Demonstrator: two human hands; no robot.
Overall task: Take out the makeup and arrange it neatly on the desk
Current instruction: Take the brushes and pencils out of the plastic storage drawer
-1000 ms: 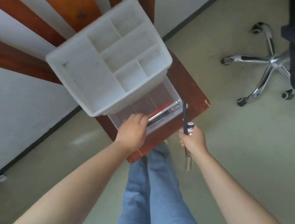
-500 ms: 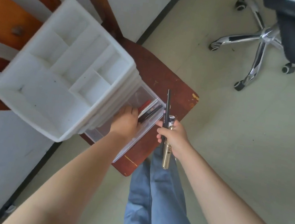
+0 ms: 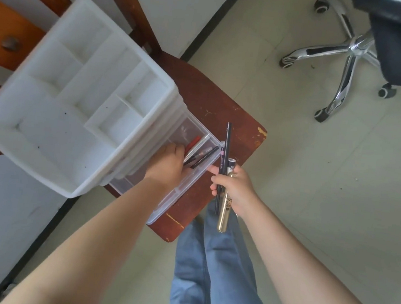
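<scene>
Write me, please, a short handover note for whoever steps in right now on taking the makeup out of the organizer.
Left hand: reaching into the open clear drawer of the white organizer, fingers on the pens and sticks lying there; whether it grips any is hidden.
Right hand: grips a thin black pencil and a gold tube, held out past the drawer's front edge.
Done: two items are out of the drawer, but in hand.
Left: take out the red, silver and black pieces in the drawer, then lay everything neatly on the brown desk. Nothing is arranged on it yet.
</scene>
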